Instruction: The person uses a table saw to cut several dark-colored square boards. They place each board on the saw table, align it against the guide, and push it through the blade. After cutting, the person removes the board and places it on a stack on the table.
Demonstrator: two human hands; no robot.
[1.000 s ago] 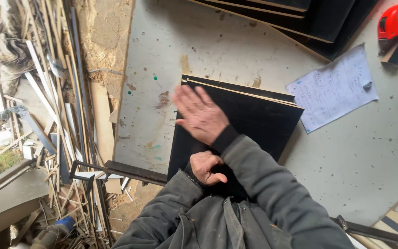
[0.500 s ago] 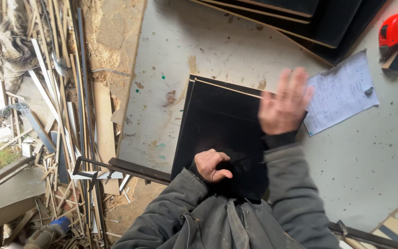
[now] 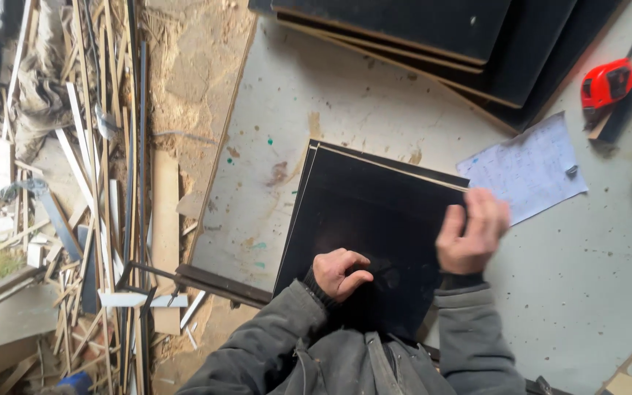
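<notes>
The black panel (image 3: 374, 227) has a smooth, semi-gloss face and a pale raw edge. The tabletop (image 3: 594, 278) is matt grey board, stained and speckled. The sheet (image 3: 524, 172) is thin white paper. The tape measure (image 3: 607, 84) has a glossy red plastic casing. The offcuts (image 3: 104, 183) are rough wood.
</notes>
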